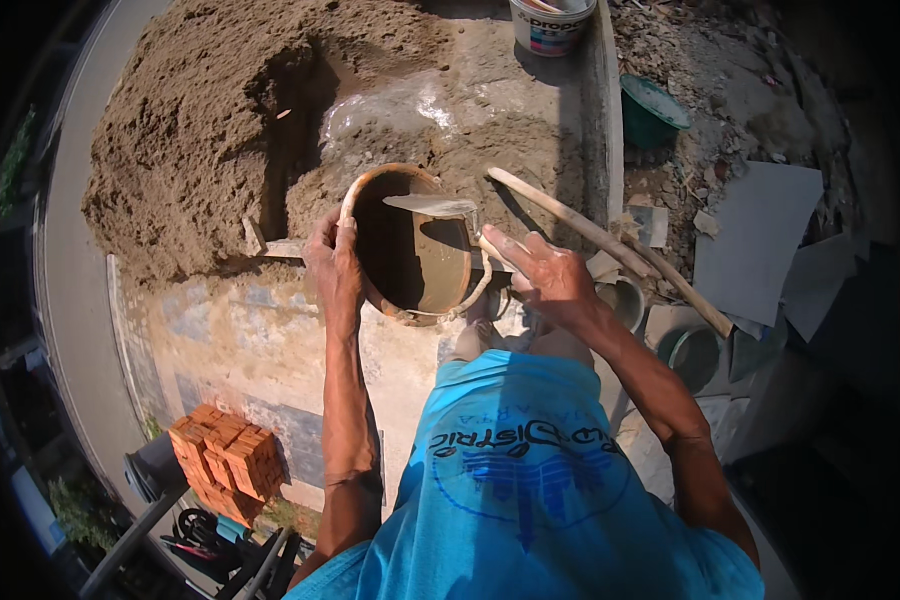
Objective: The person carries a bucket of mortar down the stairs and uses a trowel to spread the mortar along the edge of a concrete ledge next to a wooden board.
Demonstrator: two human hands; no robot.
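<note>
The bucket (390, 225) is gripped by the rim in the left hand (335, 258), right near the sand (185, 150). The trowel (430, 206) is gripped by the right hand (550, 275), blade over the bucket's mouth. Lettering's printed on the blue shirt (510, 490) and white tub (552, 38).

One bucket (380, 235) at the left hand (336, 255), one trowel (430, 206) in the right hand (550, 277). One white tub (550, 38) and one green basin (648, 128) beyond that hand; right of it, probably two shadowed containers (626, 298).
</note>
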